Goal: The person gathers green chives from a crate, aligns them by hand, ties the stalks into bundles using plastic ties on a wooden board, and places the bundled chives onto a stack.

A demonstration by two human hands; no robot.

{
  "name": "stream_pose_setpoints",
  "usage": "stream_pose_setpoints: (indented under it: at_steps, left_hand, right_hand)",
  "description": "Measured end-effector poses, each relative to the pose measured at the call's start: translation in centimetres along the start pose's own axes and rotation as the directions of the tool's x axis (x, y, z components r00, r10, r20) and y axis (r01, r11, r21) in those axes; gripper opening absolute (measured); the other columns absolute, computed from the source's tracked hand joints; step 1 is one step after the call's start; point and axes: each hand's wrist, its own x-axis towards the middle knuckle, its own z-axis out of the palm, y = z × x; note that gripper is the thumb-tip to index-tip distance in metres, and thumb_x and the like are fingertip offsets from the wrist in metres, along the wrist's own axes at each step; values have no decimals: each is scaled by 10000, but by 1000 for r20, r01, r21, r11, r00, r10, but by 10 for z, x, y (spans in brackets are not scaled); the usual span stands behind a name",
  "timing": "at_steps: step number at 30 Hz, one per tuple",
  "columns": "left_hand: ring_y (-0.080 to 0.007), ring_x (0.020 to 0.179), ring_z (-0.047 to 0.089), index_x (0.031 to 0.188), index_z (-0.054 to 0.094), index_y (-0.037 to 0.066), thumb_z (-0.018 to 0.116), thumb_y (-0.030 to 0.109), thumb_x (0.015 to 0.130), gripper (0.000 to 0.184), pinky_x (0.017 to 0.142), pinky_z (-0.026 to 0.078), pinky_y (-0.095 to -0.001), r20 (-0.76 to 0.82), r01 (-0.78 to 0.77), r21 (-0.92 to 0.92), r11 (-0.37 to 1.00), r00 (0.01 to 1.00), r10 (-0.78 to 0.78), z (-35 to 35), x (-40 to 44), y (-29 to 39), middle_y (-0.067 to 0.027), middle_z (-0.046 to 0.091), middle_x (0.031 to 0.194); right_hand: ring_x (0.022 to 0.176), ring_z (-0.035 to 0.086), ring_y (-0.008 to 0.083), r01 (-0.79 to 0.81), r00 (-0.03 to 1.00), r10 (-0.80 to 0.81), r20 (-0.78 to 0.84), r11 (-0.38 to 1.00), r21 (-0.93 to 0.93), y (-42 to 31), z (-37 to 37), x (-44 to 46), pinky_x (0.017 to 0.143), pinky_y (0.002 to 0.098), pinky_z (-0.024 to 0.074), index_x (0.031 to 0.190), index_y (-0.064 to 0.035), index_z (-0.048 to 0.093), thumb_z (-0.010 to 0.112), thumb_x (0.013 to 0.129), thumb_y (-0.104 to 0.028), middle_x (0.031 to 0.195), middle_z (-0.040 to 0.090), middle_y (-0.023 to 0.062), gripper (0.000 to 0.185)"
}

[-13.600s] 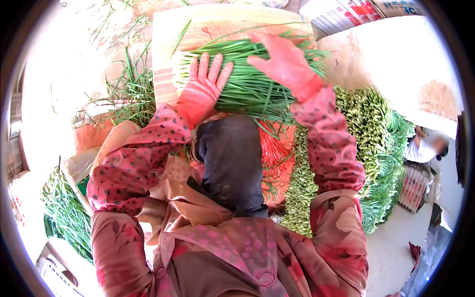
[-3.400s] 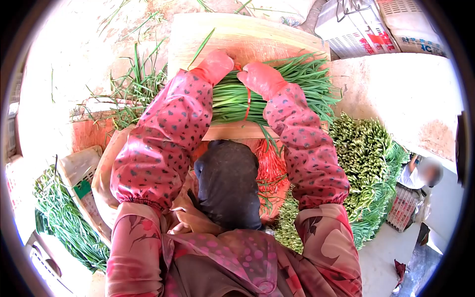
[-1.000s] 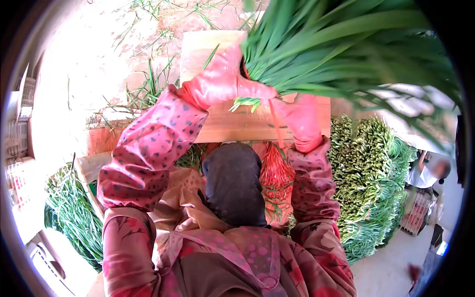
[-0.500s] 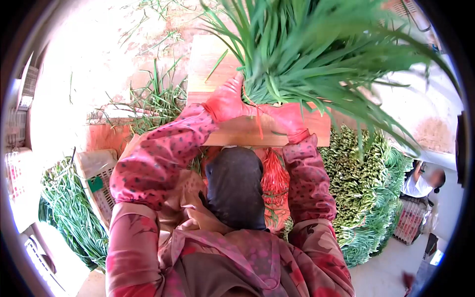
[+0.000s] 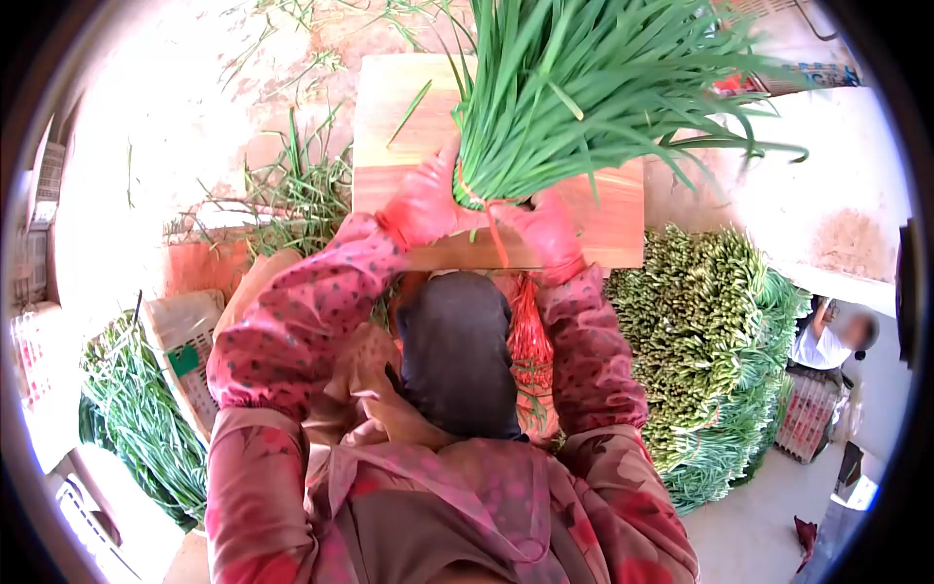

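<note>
Hidden: the stem ends of the bunch (image 5: 574, 112) were mostly behind the gloves; whether they touched the board (image 5: 413, 97) could not be told.
Cut off: leaf tips ran past the frame at twelve o'clock; the dark rim cropped the crate (image 5: 180, 321) and greens (image 5: 146, 419) at eight.
Left hand (image 5: 423, 207): gloved, closed on the base of the bunch from its nine o'clock side.
Right hand (image 5: 548, 234): gloved, against the base at about four; its fingertips were obscured, so its grip could not be told.
Bunch: above the board, leaves fanning from the hands toward twelve to two.
Tie (image 5: 495, 234): around the base, its tail hanging toward six between the hands.
</note>
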Motion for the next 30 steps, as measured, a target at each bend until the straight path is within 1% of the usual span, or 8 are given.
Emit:
stream_pose_setpoints:
  at_steps: [5, 11, 13, 17, 19, 21, 27, 30]
  left_hand:
    - [-342, 1126, 572, 1419, 287, -7, 870, 372, 580, 1089, 930, 469, -403, -104, -215, -297, 930, 976, 192, 11, 8, -11, -235, 576, 1216]
    - [-222, 1175, 527, 1400, 352, -30, 833, 226, 635, 939, 1019, 393, -339, 425, -57, -317, 947, 884, 195, -59, 27, 29, -171, 568, 1262]
    - [-227, 1181, 525, 1390, 373, -31, 818, 237, 665, 892, 1021, 388, -335, 551, -36, -209, 977, 821, 149, -67, 34, 29, -169, 565, 1271]
    - [-225, 1028, 610, 1283, 499, -8, 821, 355, 703, 756, 910, 464, -371, 584, 45, -102, 994, 811, 23, -35, 39, -31, -139, 643, 1132]
    - [-252, 1054, 602, 1295, 480, -40, 805, 387, 730, 779, 938, 453, -380, 438, 98, -337, 936, 897, 63, -41, 17, -12, -174, 626, 1156]
    - [-292, 1167, 544, 1351, 403, -80, 756, 416, 786, 831, 1004, 412, -375, 393, 115, -228, 967, 919, -16, -39, 5, -18, -229, 559, 1256]
    - [-303, 1303, 416, 1431, 251, -98, 577, 412, 938, 780, 1089, 315, -359, -354, -116, -399, 909, 935, -36, -18, -47, -30, -278, 442, 1368]
    - [-224, 1239, 451, 1445, 236, -80, 524, 366, 977, 708, 1036, 356, -330, -328, -120, -627, 769, 937, -121, 7, -45, -31, -225, 477, 1338]
  right_hand:
    - [1079, 591, 204, 146, 986, -155, -60, 981, -130, 13, 1, -1, 935, 334, 479, 1351, -24, 431, 799, 757, -147, 1252, 578, 88, 709]
    - [787, 602, 112, 173, 978, -118, -172, 921, 350, -18, 20, -38, 677, 266, 525, 1211, 21, 518, 740, 829, -184, 975, 648, 75, 488]
    - [838, 611, 144, -226, 974, 226, -2, 974, 23, -8, 19, -38, 726, 305, 519, 1302, -11, 494, 678, 891, -264, 1085, 624, 97, 517]
    - [779, 608, 111, -263, 965, 259, -48, 958, -115, 1, 12, -42, 642, 250, 503, 1229, 9, 541, 646, 905, -255, 917, 648, 65, 432]
    - [748, 604, 101, -185, 973, 180, -143, 982, -25, 12, 12, -44, 645, 252, 504, 1204, 6, 558, 634, 906, -207, 874, 646, 56, 374]
    - [697, 597, 103, 106, 938, -125, -322, 992, -75, 6, 18, -40, 634, 252, 498, 1218, -16, 558, 632, 904, -172, 841, 642, 49, 358]
    - [657, 598, 129, 118, 929, -143, -341, 989, -93, 0, 30, -5, 585, 271, 486, 1141, -79, 623, 636, 893, -176, 808, 653, 24, 267]
    - [590, 563, 74, 149, 966, -106, -234, 974, 172, -11, 34, 0, 523, 227, 468, 1119, -82, 637, 645, 894, -188, 809, 653, -1, 248]
